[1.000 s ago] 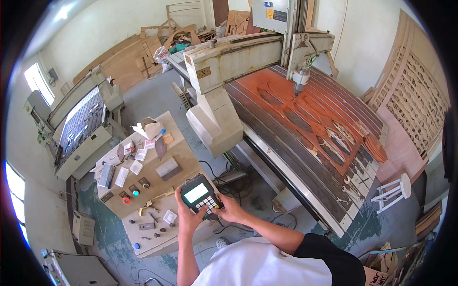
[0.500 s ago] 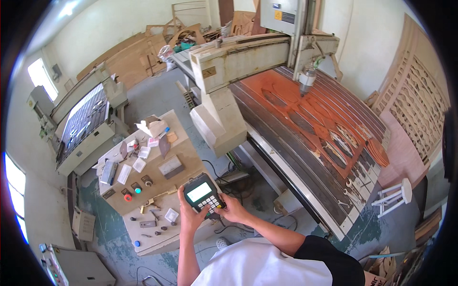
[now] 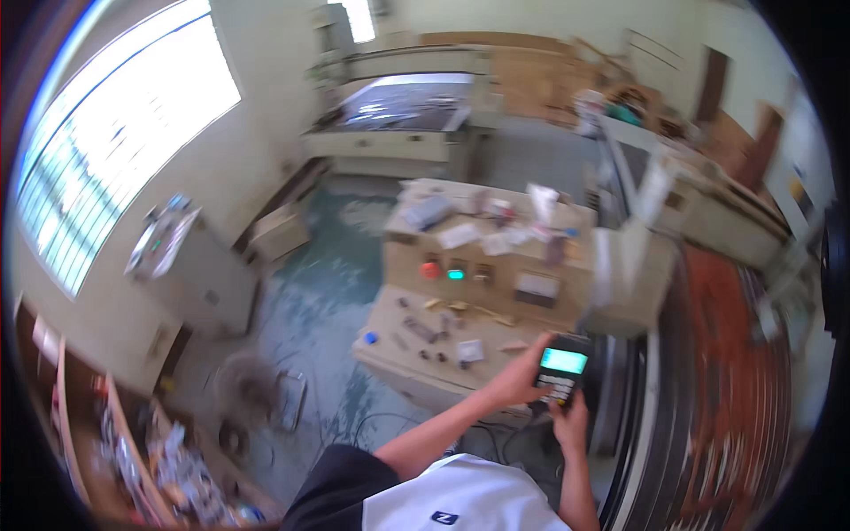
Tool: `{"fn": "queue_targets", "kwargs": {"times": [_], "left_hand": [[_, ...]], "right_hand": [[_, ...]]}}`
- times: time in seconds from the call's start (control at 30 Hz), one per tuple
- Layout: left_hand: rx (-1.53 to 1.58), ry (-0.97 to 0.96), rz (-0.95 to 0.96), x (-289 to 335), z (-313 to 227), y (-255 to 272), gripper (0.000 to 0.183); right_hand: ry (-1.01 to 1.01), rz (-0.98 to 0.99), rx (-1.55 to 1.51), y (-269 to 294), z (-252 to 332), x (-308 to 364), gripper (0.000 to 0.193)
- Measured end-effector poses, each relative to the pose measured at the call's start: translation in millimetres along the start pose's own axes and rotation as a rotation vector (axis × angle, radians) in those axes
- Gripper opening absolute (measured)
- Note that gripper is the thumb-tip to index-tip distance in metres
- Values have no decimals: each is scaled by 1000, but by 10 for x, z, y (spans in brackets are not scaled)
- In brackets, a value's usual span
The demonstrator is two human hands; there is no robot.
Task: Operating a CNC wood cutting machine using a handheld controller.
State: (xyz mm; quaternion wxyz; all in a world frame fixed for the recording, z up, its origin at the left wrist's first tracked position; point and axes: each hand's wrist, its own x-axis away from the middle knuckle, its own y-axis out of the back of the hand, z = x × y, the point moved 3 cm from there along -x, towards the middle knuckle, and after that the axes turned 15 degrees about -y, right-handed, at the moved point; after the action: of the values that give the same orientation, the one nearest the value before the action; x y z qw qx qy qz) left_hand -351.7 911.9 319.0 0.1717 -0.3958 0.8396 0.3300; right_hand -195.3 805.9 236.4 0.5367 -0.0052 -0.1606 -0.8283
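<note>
Both my hands hold a black handheld controller (image 3: 567, 344) with a lit screen and a keypad. My left hand (image 3: 521, 379) is closed around its left side, its thumb over the keys. My right hand (image 3: 571, 419) grips its lower right part. Motion blurs the fingers somewhat. Just beyond the hands stands a beige control desk (image 3: 398, 341) with a red button (image 3: 429, 270), a lit green button (image 3: 456, 274) and small metal parts on its lower ledge. A grey block (image 3: 537, 288) sits on the desk's sloping face. Right of my hands, a red-orange panel (image 3: 730, 345) lies on a slatted machine bed.
A second machine (image 3: 381, 146) stands at the back, near boards (image 3: 540, 80) against the wall. At left are a grey cabinet (image 3: 199, 274), a cardboard box (image 3: 280, 232) and a cluttered wooden shelf (image 3: 106, 425). Cables (image 3: 381, 418) run across the floor near my feet.
The view has swung left, so the desk and machine bed appear farther right, and the window, cabinet and shelf show more. Both hands still hold the controller. The picture is blurrier.
</note>
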Motion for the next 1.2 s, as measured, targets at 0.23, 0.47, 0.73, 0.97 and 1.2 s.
{"fn": "queue_targets", "kwargs": {"times": [0.23,0.47,0.73,0.97,1.2], "left_hand": [[143,48,-13,-8,-75,-20,102],[118,110,-17,10,-47,-20,108],[129,94,-19,6,-56,-13,109],[102,48,-52,-6,-92,-85,110],[-18,136,7,-34,-331,54,110]], "right_hand": [[-41,118,-35,83,17,-29,57],[-68,131,-9,65,68,-41,60],[-27,124,0,102,-174,-173,60],[-1,75,19,163,-255,-209,59],[-134,137,-7,149,-57,-88,60]]}}
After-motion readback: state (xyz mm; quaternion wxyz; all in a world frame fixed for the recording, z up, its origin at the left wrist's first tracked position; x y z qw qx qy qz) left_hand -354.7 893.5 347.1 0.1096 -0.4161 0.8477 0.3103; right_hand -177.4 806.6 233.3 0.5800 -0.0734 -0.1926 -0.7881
